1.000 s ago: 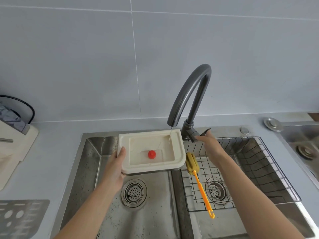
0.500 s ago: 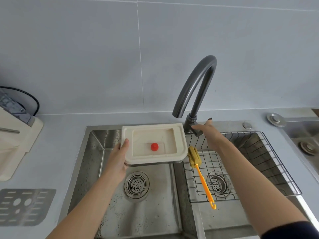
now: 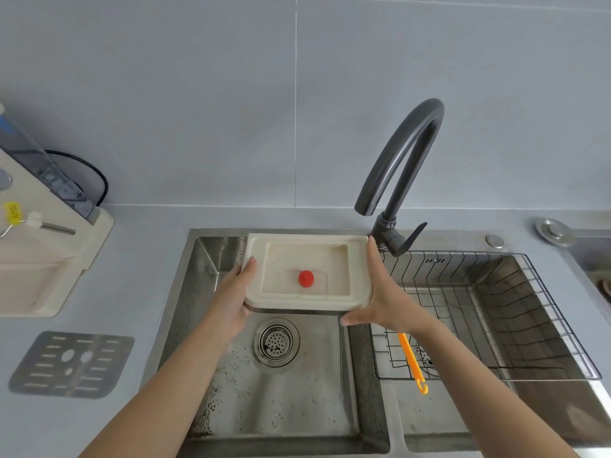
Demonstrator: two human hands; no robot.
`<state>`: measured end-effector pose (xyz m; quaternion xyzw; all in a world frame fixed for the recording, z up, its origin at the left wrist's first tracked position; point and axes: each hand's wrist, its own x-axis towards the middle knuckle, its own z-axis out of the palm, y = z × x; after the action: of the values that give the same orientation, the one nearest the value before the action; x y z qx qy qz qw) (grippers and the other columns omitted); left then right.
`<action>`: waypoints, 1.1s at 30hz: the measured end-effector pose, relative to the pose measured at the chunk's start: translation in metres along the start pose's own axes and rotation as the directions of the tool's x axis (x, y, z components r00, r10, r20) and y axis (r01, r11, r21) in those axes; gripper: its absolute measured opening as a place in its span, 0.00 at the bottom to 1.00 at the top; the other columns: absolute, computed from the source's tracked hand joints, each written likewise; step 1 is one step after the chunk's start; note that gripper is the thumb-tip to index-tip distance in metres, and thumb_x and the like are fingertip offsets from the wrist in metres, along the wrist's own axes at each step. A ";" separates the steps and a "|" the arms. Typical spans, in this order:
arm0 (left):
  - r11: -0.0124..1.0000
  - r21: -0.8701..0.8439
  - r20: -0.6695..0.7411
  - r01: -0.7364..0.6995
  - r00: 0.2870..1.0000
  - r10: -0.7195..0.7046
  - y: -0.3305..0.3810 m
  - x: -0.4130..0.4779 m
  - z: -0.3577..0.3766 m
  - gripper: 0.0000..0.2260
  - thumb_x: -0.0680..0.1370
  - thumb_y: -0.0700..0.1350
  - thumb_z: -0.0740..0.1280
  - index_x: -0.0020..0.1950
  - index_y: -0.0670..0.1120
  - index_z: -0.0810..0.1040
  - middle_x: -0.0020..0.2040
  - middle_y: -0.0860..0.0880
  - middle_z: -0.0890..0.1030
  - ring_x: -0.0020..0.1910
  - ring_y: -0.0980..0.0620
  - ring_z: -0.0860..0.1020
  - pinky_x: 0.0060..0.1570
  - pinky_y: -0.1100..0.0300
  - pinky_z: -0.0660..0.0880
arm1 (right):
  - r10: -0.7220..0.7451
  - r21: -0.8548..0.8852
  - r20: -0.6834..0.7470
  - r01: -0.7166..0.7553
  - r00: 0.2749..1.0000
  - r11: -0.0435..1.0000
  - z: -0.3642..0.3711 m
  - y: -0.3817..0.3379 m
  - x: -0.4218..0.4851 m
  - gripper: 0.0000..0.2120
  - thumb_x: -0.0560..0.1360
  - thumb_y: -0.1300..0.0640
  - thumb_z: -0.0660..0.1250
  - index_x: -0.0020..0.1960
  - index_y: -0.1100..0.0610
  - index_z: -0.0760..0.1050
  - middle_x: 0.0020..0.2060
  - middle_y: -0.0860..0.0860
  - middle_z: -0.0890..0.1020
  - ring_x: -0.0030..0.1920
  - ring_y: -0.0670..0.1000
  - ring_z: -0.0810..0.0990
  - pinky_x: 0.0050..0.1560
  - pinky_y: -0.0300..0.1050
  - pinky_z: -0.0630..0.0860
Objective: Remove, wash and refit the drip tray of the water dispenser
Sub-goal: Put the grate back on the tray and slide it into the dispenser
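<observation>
The cream drip tray [image 3: 358, 272] is held level over the left sink basin [image 3: 205, 279], with a red float [image 3: 306, 279] inside it and a little water on its floor. My left hand [image 3: 236, 294] grips its left edge. My right hand [image 3: 385, 295] grips its right edge, thumb under the front corner. The dark curved faucet [image 3: 401, 166] stands just behind the tray's right end, and no water runs from it. The cream water dispenser [image 3: 43, 259] sits on the counter at far left. Its grey slotted tray cover [image 3: 71, 365] lies flat on the counter in front of it.
A wire rack [image 3: 496, 309] sits in the right basin with an orange-handled brush [image 3: 413, 361] on it, its head hidden behind my right wrist. The left basin drain [image 3: 276, 342] lies below the tray. A metal lid [image 3: 553, 231] rests at the back right.
My right hand left the faucet lever and took hold of the tray's right edge. The thin stream seen a second ago has stopped.
</observation>
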<state>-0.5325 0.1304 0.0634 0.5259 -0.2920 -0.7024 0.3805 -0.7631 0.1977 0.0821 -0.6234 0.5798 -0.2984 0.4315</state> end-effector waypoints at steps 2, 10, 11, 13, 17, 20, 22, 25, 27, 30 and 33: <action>1.000 0.016 0.016 -0.023 1.000 0.023 0.002 -0.004 -0.003 0.11 0.78 0.48 0.60 0.57 0.46 0.74 0.50 0.47 0.80 0.48 0.50 0.79 0.44 0.55 0.76 | 0.029 -0.081 -0.015 -0.030 0.999 0.996 0.005 0.006 -0.001 0.64 0.58 0.56 0.80 0.73 0.53 0.32 0.75 0.53 0.45 0.75 0.53 0.47 0.74 0.56 0.56; 0.964 0.164 0.204 -0.212 0.963 0.177 0.014 -0.022 -0.012 0.30 0.71 0.45 0.66 0.71 0.52 0.60 0.55 0.53 0.76 0.52 0.54 0.76 0.46 0.57 0.75 | -0.054 0.102 -0.103 0.064 0.993 0.993 0.015 0.005 -0.006 0.52 0.55 0.63 0.77 0.69 0.48 0.50 0.63 0.51 0.66 0.65 0.50 0.67 0.65 0.51 0.71; 0.952 0.202 0.246 -0.232 0.953 0.180 0.015 -0.026 -0.015 0.35 0.67 0.46 0.69 0.71 0.54 0.59 0.56 0.54 0.76 0.54 0.55 0.76 0.46 0.59 0.75 | -0.068 0.127 -0.093 0.080 0.993 0.989 0.016 0.005 -0.007 0.51 0.55 0.65 0.77 0.68 0.46 0.51 0.62 0.50 0.67 0.64 0.49 0.67 0.63 0.47 0.72; 0.910 0.310 0.326 -0.275 0.930 0.170 0.016 -0.032 -0.019 0.42 0.58 0.47 0.77 0.67 0.59 0.60 0.58 0.55 0.75 0.56 0.57 0.75 0.46 0.63 0.76 | -0.091 0.167 -0.069 0.102 0.993 0.981 0.019 0.007 -0.009 0.50 0.56 0.67 0.76 0.67 0.42 0.53 0.60 0.47 0.67 0.62 0.44 0.69 0.57 0.37 0.73; 0.843 0.428 0.415 -0.326 0.899 0.137 0.017 -0.044 -0.026 0.42 0.54 0.47 0.78 0.62 0.65 0.61 0.60 0.58 0.74 0.58 0.63 0.74 0.48 0.67 0.75 | -0.079 0.189 -0.007 0.079 0.997 0.979 0.025 0.013 -0.014 0.48 0.58 0.72 0.75 0.65 0.42 0.55 0.53 0.34 0.70 0.56 0.35 0.70 0.51 0.29 0.73; 0.777 0.529 0.416 -0.342 0.902 0.115 0.016 -0.048 -0.031 0.41 0.56 0.43 0.78 0.58 0.68 0.61 0.58 0.62 0.73 0.59 0.64 0.72 0.52 0.66 0.73 | -0.028 0.235 0.063 0.012 0.998 0.972 0.029 0.019 -0.017 0.46 0.59 0.71 0.75 0.66 0.44 0.55 0.52 0.31 0.71 0.55 0.33 0.72 0.50 0.30 0.74; 0.742 0.579 0.399 -0.337 0.911 0.102 0.014 -0.048 -0.035 0.41 0.58 0.38 0.77 0.59 0.68 0.60 0.59 0.61 0.72 0.60 0.62 0.70 0.56 0.64 0.70 | 0.014 0.291 0.103 -0.044 0.995 0.956 0.031 0.023 -0.019 0.45 0.60 0.67 0.75 0.67 0.46 0.56 0.54 0.36 0.73 0.56 0.36 0.73 0.50 0.34 0.76; 0.708 0.625 0.372 -0.329 0.923 0.100 0.010 -0.047 -0.041 0.39 0.63 0.36 0.76 0.59 0.67 0.60 0.58 0.63 0.72 0.58 0.68 0.68 0.56 0.65 0.66 | 0.071 0.364 0.158 -0.125 0.985 0.923 0.036 0.028 -0.021 0.42 0.58 0.60 0.77 0.65 0.43 0.61 0.53 0.40 0.75 0.56 0.41 0.75 0.50 0.39 0.77; 0.702 0.638 0.349 -0.315 0.932 0.100 0.008 -0.047 -0.044 0.34 0.65 0.38 0.75 0.57 0.68 0.62 0.56 0.66 0.71 0.54 0.74 0.68 0.51 0.70 0.65 | 0.118 0.400 0.190 -0.187 0.975 0.897 0.039 0.029 -0.020 0.39 0.57 0.57 0.76 0.63 0.41 0.63 0.51 0.38 0.76 0.54 0.41 0.76 0.48 0.37 0.77; 0.699 0.659 0.314 -0.277 0.946 0.079 0.005 -0.044 -0.048 0.28 0.68 0.42 0.74 0.54 0.68 0.64 0.54 0.68 0.71 0.49 0.79 0.67 0.45 0.73 0.65 | 0.162 0.419 0.229 -0.248 0.960 0.873 0.045 0.031 -0.017 0.39 0.56 0.53 0.76 0.64 0.45 0.65 0.55 0.42 0.77 0.57 0.43 0.75 0.49 0.38 0.76; 0.705 0.673 0.255 -0.221 0.965 0.059 0.005 -0.040 -0.050 0.24 0.70 0.45 0.72 0.55 0.68 0.65 0.52 0.69 0.71 0.50 0.74 0.68 0.49 0.71 0.65 | 0.226 0.471 0.241 -0.317 0.944 0.823 0.049 0.031 -0.015 0.40 0.54 0.51 0.75 0.65 0.52 0.67 0.58 0.50 0.77 0.58 0.50 0.75 0.52 0.39 0.73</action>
<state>-0.4767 0.1611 0.0741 0.5273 -0.6132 -0.5621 0.1732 -0.7372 0.2228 0.0347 -0.4233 0.5247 -0.3187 0.6663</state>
